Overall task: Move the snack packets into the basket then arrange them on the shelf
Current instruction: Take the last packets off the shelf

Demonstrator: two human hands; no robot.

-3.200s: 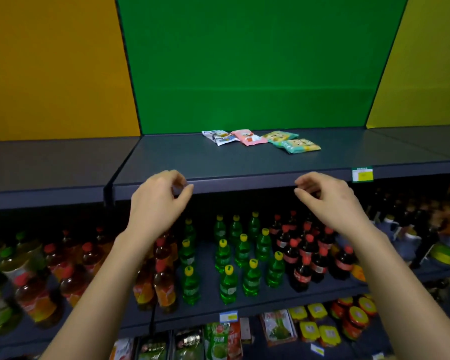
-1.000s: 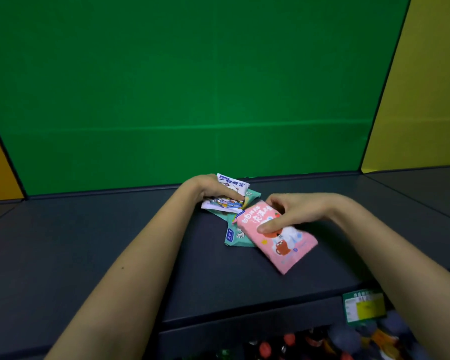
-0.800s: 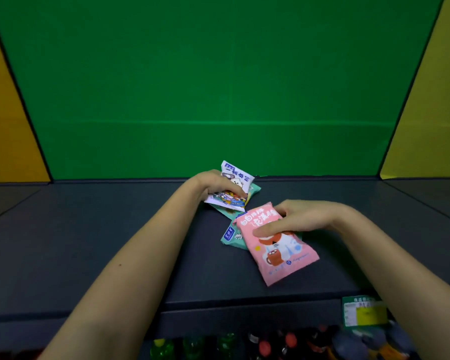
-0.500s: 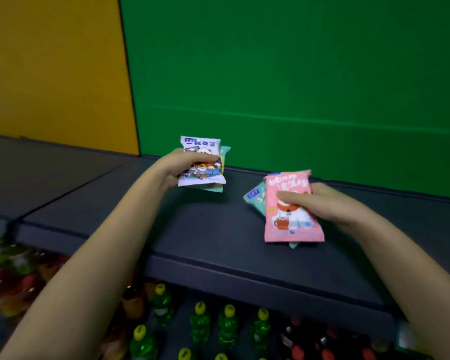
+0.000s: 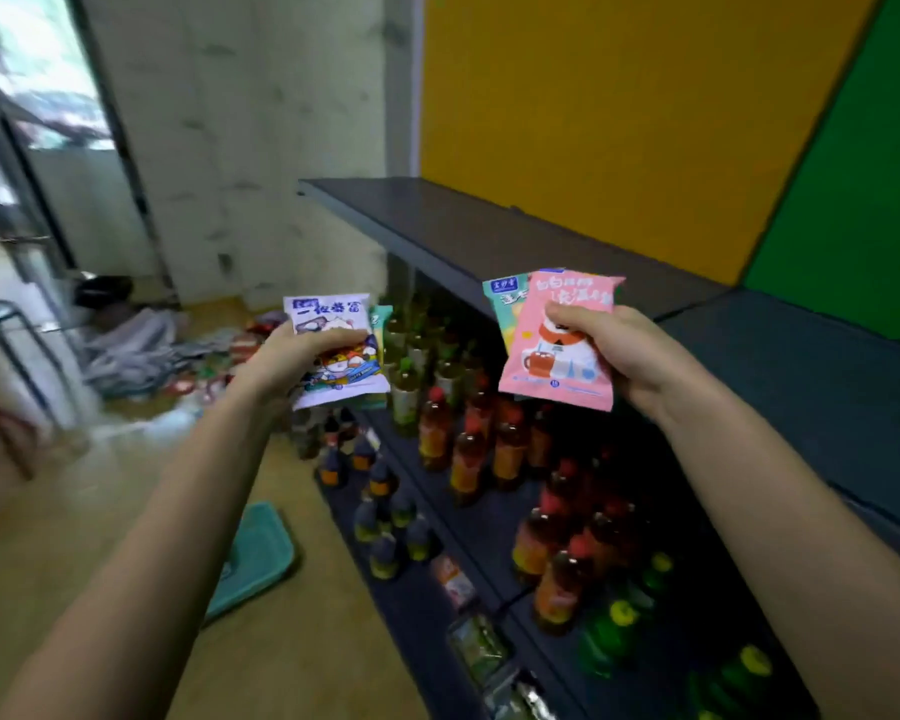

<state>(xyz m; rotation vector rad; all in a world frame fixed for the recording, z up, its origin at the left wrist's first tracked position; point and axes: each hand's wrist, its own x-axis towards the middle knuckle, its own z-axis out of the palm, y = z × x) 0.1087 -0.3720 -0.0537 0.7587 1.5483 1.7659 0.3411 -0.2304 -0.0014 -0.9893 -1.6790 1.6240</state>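
Fingers: left hand [image 5: 292, 358] grips white packet [image 5: 333, 314] | right hand [image 5: 627, 356] grips pink packet [image 5: 546, 379] | lettering blurred

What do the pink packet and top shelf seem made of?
The pink packet looks like thin printed plastic film with a sealed bottom edge. The top shelf is probably painted metal: matte dark grey, thin straight edge.
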